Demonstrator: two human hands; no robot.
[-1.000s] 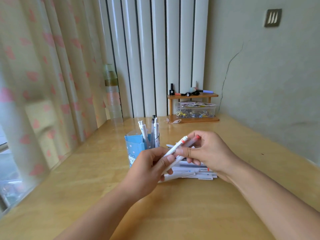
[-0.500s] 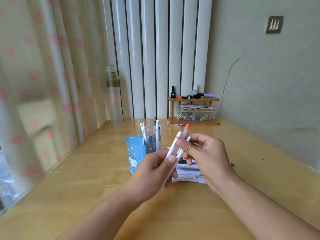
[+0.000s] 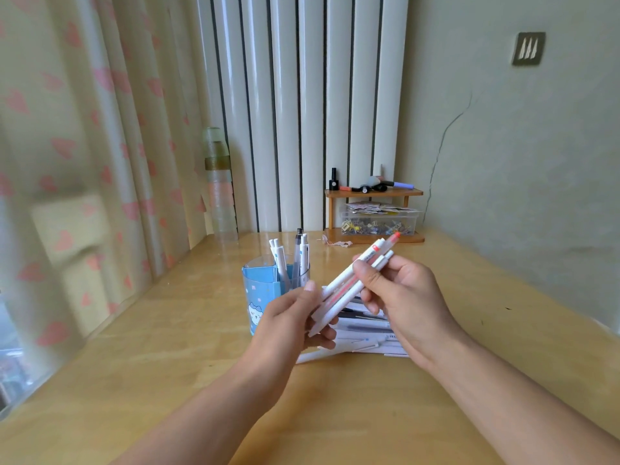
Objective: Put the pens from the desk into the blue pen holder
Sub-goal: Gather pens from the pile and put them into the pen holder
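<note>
Both hands share a small bundle of white pens [image 3: 355, 283], raised above the tabletop [image 3: 352, 414] at the centre. The right hand [image 3: 406, 303] has its fingers pinching the upper ends; the left hand [image 3: 288, 327] has its fingers curled round the lower tips. The blue pen holder [image 3: 265, 297], at about ten o'clock from the hands, already has several pens upright. A pile of pens [image 3: 365, 340] is left on the tabletop beneath the hands, so the task looks partway done.
</note>
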